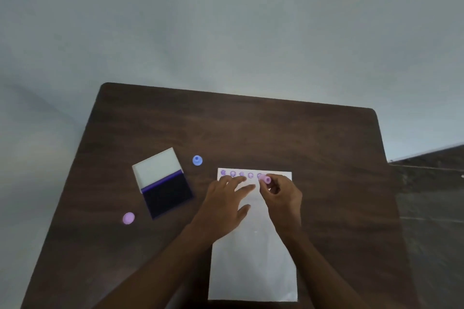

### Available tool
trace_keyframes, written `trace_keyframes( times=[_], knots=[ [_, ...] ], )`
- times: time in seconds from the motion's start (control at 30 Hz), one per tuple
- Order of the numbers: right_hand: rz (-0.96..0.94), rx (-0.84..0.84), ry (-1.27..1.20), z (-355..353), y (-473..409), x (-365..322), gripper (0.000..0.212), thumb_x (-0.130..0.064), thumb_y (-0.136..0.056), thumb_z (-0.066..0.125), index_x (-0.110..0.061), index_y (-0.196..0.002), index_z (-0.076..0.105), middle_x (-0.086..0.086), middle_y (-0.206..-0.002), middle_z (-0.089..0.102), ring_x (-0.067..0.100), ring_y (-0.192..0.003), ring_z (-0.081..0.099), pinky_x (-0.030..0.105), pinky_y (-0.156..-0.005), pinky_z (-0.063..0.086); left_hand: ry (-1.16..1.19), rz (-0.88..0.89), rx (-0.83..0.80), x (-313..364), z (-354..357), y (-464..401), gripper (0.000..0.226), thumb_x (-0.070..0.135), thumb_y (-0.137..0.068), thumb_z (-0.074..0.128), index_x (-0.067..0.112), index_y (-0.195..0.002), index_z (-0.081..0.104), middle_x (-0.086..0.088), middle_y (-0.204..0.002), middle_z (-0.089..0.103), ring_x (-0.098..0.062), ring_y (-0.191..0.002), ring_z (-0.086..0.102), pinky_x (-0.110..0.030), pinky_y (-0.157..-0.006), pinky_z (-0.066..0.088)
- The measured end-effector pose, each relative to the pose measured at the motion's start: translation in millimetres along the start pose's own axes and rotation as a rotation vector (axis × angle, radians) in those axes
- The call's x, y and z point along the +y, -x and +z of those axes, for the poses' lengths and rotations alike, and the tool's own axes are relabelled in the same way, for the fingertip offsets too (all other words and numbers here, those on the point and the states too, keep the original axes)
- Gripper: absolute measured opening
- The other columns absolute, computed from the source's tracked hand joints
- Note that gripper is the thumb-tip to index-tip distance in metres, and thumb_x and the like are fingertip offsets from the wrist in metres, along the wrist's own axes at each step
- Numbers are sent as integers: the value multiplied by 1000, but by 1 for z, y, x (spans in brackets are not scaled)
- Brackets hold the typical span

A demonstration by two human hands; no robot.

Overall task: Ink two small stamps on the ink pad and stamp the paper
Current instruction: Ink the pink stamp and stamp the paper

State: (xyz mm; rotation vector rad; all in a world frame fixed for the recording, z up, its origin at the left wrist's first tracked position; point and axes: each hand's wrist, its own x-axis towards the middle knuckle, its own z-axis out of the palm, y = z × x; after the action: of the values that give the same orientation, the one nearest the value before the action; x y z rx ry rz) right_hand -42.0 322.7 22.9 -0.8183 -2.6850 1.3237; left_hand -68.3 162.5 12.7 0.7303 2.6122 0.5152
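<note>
Seen from the head camera, a person works at a dark brown wooden table (251,133) set against a pale grey-blue wall. The left hand (226,206) lies flat on a white rectangular sheet of paper (253,271), fingers straight and spread, the fingertips reaching up toward a row of round purple stamp marks (241,174) along the sheet's top edge. Just beside it, the right hand (282,195) pinches a small pink plastic stamp (266,179) between thumb and curled fingers at the right end of that row; whether the stamp touches the paper cannot be told. Left of the sheet, an open ink pad case (163,182) rests on the table, its white lid folded back above the dark purple-black pad. A small blue plastic stamp (197,160) stands upright between the ink pad and the paper's top left corner. A round pink cap (128,218) lies apart, near the table's left edge, below the ink pad.
</note>
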Motion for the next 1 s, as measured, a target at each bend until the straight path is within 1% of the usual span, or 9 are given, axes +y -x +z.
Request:
trace_keyframes(
  times=[0.1, 0.2, 0.3, 0.47, 0.6, 0.67, 0.83, 0.93, 1.0],
  knots=[
    [107, 39, -65, -15, -4, 12, 24, -46, -86, 60, -23, -87, 68, -12, -84, 70, 7, -73, 65, 9, -57, 50, -98, 77, -35, 17, 2, -19, 56, 51, -93, 48, 39, -145, 32, 8, -157, 30, -22, -141, 32, -44, -115, 25],
    [129, 79, -75, -25, -8, 21, 27, -48, -86, 59, -22, -83, 66, -10, -79, 69, 7, -68, 63, 5, -49, 44, -149, 121, -52, 28, 3, -35, 54, 49, -93, 49, 39, -144, 34, 6, -157, 30, -23, -137, 35, -45, -113, 29],
    [178, 95, -111, -30, -12, 32, 30, -50, -84, 59, -20, -84, 64, -8, -79, 68, 9, -66, 63, 6, -47, 43, -190, 151, -79, 35, 8, -47, 52, 50, -93, 47, 39, -143, 36, 5, -157, 30, -23, -134, 37, -44, -111, 31],
    [222, 103, -146, -28, -18, 47, 27, -50, -86, 58, -23, -90, 64, -11, -84, 69, 8, -72, 65, 13, -59, 54, -222, 163, -114, 40, 20, -58, 53, 53, -91, 47, 40, -142, 36, 7, -158, 26, -22, -134, 36, -44, -111, 28],
    [217, 74, -195, -26, -20, 53, 29, -47, -84, 60, -20, -93, 65, -11, -84, 67, 8, -72, 64, 3, -56, 48, -212, 151, -133, 39, 25, -61, 58, 54, -91, 47, 41, -144, 31, 8, -159, 22, -22, -135, 34, -42, -113, 27],
    [212, 68, -196, -25, -23, 57, 29, -46, -83, 61, -19, -94, 65, -9, -86, 67, 7, -73, 64, 3, -57, 48, -209, 152, -130, 39, 26, -62, 58, 54, -90, 48, 41, -145, 31, 7, -159, 24, -23, -135, 35, -42, -113, 27],
    [152, 72, -91, -16, -32, 71, 24, -36, -87, 63, -13, -95, 66, 2, -93, 71, 11, -76, 63, 13, -69, 51, -234, 163, -127, 38, 28, -64, 59, 50, -89, 52, 39, -144, 34, 4, -158, 29, -26, -134, 39, -44, -111, 31],
    [163, 37, -90, -15, -37, 74, 26, -37, -88, 61, -14, -99, 65, 3, -98, 70, 14, -81, 63, 24, -78, 56, -252, 172, -132, 38, 30, -65, 59, 47, -87, 57, 38, -142, 39, 2, -155, 35, -27, -129, 44, -45, -107, 36],
    [142, 51, -77, -15, -37, 74, 25, -34, -89, 60, -11, -99, 66, 4, -98, 69, 14, -81, 62, 24, -78, 55, -271, 180, -131, 38, 32, -66, 59, 45, -84, 63, 38, -139, 44, 1, -151, 41, -28, -124, 49, -46, -102, 41]
  ],
)
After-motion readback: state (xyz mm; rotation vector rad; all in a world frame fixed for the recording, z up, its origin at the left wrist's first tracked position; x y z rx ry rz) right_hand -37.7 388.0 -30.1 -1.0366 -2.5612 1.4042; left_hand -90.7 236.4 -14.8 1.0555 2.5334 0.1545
